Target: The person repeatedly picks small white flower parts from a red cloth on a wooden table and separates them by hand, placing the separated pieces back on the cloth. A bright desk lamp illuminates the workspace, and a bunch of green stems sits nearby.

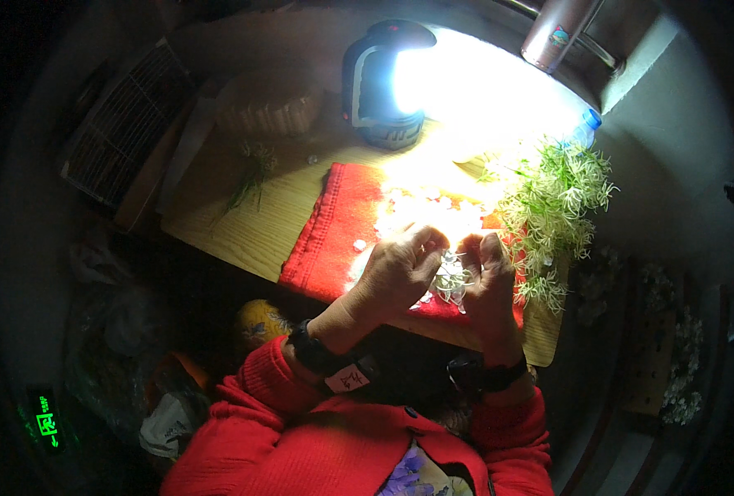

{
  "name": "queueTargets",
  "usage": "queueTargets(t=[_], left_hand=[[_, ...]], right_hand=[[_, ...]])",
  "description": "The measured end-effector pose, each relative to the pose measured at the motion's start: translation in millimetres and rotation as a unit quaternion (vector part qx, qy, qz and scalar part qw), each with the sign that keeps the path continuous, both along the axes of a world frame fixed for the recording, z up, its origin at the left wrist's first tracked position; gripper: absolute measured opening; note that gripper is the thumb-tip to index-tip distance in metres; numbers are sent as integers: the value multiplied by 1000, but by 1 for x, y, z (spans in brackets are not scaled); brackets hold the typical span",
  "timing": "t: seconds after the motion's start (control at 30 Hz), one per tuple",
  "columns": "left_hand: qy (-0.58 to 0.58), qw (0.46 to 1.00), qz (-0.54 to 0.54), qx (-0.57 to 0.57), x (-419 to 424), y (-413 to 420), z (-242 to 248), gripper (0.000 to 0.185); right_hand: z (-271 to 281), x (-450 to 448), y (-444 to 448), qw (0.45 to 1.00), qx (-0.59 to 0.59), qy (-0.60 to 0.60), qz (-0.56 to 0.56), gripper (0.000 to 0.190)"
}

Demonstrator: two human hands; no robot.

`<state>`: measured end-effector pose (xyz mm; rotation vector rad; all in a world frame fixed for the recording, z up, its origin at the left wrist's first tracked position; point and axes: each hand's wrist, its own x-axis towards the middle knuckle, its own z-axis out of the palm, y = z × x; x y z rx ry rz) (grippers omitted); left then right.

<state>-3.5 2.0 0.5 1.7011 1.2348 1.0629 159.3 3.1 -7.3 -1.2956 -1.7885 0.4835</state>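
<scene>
My left hand point(399, 259) and my right hand point(487, 273) are close together over a red cloth point(323, 239), thumbs and fingers bent inward. Between them is a small sprig point(451, 277) of thin, white, petal-like strands, apparently pinched in my left fingers. Strong glare washes out the fingertips, so what my right fingers grip is not visible. Small white pieces point(425, 217) lie scattered on the cloth, many lost in the glare. Right of my right hand is a large heap of pale green-white artificial flower sprigs point(549, 192), some hanging toward the table's right edge.
A lit lamp point(391, 127) stands at the back of the wooden table point(267, 217). Behind the heap is a blue-capped plastic bottle point(587, 129). Another green sprig point(252, 173) lies at left, near a clear ribbed container point(274, 108). A wire rack point(128, 121) stands farther left.
</scene>
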Motion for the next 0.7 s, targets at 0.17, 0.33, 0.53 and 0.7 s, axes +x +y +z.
queueTargets(t=[0.17, 0.33, 0.53, 0.7], left_hand=[[-35, 997, 11, 65, 6, -1, -4, 21], [-90, 991, 70, 73, 9, -1, -6, 22], [-223, 973, 33, 39, 7, 5, -10, 16], [-255, 965, 33, 57, 6, 10, -11, 15]], right_hand=[[7, -1, 0, 995, -44, 89, -4, 8], [10, 0, 2, 967, -85, 241, -8, 9], [17, 2, 0, 989, 113, 95, 24, 12], [21, -2, -6, 988, 133, 31, 68, 14]])
